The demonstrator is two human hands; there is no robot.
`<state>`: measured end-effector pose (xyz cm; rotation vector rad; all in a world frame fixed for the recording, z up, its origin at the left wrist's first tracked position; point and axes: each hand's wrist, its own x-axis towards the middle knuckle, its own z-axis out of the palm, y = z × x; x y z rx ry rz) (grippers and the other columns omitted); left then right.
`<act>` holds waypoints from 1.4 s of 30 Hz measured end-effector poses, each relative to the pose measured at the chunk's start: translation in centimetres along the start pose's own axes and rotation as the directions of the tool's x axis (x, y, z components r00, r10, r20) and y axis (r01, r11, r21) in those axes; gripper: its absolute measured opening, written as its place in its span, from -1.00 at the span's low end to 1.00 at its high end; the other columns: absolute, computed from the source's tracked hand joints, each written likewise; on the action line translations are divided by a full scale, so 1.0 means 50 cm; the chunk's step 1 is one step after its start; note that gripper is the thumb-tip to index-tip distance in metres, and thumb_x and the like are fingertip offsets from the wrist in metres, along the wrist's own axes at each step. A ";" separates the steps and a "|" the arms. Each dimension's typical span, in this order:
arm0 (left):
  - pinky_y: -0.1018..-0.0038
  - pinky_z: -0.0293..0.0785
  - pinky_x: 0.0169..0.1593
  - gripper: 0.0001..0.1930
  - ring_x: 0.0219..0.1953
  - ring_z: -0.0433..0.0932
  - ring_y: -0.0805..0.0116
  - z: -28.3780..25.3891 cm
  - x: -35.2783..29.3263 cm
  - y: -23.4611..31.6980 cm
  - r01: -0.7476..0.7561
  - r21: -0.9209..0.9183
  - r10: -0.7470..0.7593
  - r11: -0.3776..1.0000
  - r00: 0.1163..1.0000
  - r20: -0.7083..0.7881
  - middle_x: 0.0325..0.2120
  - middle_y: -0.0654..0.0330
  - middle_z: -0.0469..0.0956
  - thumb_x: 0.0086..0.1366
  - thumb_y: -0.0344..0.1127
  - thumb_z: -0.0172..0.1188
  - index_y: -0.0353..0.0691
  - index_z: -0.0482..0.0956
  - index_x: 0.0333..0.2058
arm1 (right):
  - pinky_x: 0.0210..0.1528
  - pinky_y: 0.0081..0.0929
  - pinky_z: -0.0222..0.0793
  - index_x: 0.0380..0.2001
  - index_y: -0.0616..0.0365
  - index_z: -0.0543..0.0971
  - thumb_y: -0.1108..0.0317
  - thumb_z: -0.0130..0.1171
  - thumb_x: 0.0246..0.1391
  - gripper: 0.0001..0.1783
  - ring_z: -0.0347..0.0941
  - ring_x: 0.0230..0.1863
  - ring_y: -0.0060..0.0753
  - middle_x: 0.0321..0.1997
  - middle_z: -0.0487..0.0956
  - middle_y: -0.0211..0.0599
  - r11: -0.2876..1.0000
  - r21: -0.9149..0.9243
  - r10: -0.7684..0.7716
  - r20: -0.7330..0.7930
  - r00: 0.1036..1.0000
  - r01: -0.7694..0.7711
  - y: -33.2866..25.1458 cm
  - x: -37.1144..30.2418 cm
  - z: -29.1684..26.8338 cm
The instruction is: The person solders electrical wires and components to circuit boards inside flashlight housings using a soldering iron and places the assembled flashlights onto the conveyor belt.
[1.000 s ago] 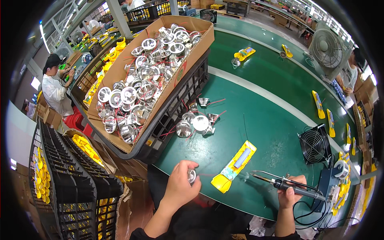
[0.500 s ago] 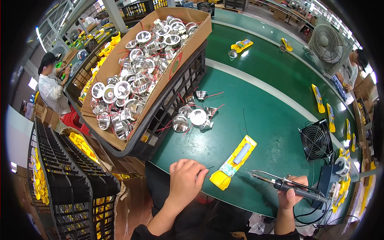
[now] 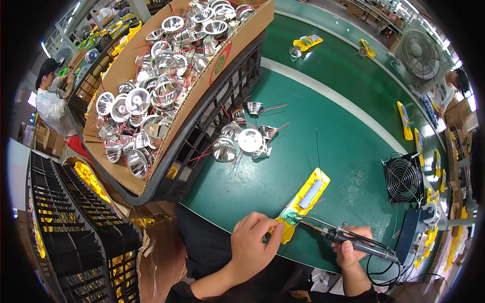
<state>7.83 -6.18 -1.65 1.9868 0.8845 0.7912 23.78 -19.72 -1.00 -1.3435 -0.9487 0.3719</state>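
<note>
My right hand (image 3: 351,247) is closed round a black soldering iron (image 3: 364,246) with a thin metal tube running beside its tip. The tip reaches a small green circuit board (image 3: 290,217) at the near end of a yellow plastic housing (image 3: 317,180). A bluish-grey cylindrical cell (image 3: 310,194) lies in that housing, and a thin dark wire rises from its far end. At the housing's near left edge my left hand (image 3: 255,242) has thumb and forefinger pinched together by the board. What they pinch is too small to make out.
Several silver reflector cups (image 3: 250,140) with red wires lie on the green table. A carton (image 3: 212,76) full of them sits on a black crate at left. A small black fan (image 3: 402,177) and a blue soldering station (image 3: 410,237) stand at right. Yellow housings (image 3: 404,121) line the far belt.
My left hand has moved right to the housing's near end. The soldering iron has moved left, bringing its tip to the circuit board. The whole view has shifted slightly.
</note>
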 end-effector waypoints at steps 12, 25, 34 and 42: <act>0.48 0.19 -0.54 -0.92 -0.67 0.31 0.38 0.005 0.002 0.004 -0.002 0.022 0.003 1.000 0.999 -0.033 -0.69 0.26 0.34 -0.08 -0.49 0.18 -0.23 0.45 -0.63 | -0.68 -0.65 0.30 -0.45 0.29 0.27 0.31 0.08 -0.08 -0.72 0.34 -0.77 -0.57 -0.76 0.40 -0.26 0.995 -0.082 0.063 0.014 0.998 -0.062 0.001 0.002 0.000; 0.48 0.18 -0.55 -0.92 -0.68 0.32 0.36 0.010 0.001 -0.002 -0.013 0.031 0.015 0.999 0.998 -0.063 -0.70 0.25 0.35 -0.09 -0.50 0.18 -0.24 0.45 -0.65 | -0.66 -0.63 0.33 -0.47 0.28 0.27 0.32 0.08 -0.09 -0.73 0.34 -0.76 -0.57 -0.78 0.40 -0.30 0.994 -0.087 0.075 0.018 0.997 -0.073 0.002 0.003 0.005; 0.49 0.19 -0.56 -0.92 -0.69 0.31 0.38 0.008 0.002 0.001 -0.008 0.042 0.010 0.999 0.999 -0.050 -0.70 0.26 0.35 -0.09 -0.50 0.18 -0.24 0.45 -0.65 | -0.67 -0.63 0.32 -0.46 0.28 0.26 0.32 0.07 -0.08 -0.73 0.34 -0.76 -0.56 -0.78 0.39 -0.28 0.993 -0.092 0.075 0.023 0.997 -0.073 0.001 0.001 -0.001; 0.49 0.19 -0.57 -0.92 -0.69 0.31 0.39 0.009 0.000 -0.001 -0.007 0.046 0.009 0.999 0.999 -0.052 -0.70 0.27 0.35 -0.09 -0.50 0.18 -0.23 0.45 -0.65 | -0.68 -0.63 0.31 -0.43 0.28 0.27 0.30 0.07 -0.08 -0.71 0.34 -0.77 -0.55 -0.74 0.41 -0.23 0.993 -0.108 0.050 0.036 0.998 -0.046 0.003 0.002 0.000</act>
